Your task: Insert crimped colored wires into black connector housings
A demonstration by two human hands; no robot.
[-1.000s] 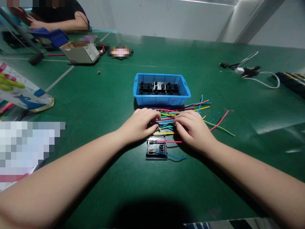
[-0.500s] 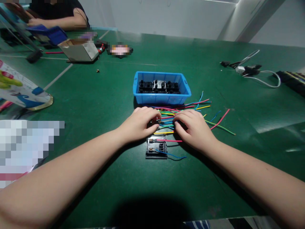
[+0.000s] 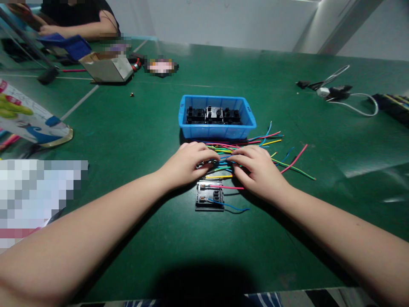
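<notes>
A bundle of coloured wires [image 3: 223,151] in red, blue, green and yellow lies across the table, loose ends to the right. My left hand [image 3: 188,163] curls over the wires' left ends, thumb and fingers closed around some of them. From the right, my right hand [image 3: 257,167] bends its fingers over the same wires, fingertips close to the left hand's. Which wires each hand grips is partly hidden. Just below the hands is a black plastic housing [image 3: 207,195] with metal terminals, a red wire [image 3: 228,187] and a blue wire [image 3: 231,207] attached.
Behind the wires stands a blue bin [image 3: 217,132] holding several black plastic parts. A cable with a plug [image 3: 335,91] lies far right. At the left are a white box [image 3: 113,70], a printed canister [image 3: 38,121] and papers [image 3: 28,196]. Another person's arm [image 3: 86,31] rests at the back left.
The fingers of both hands have come nearer each other over the wires, the right fingertips shifting slightly left. The housing and bin stay in place.
</notes>
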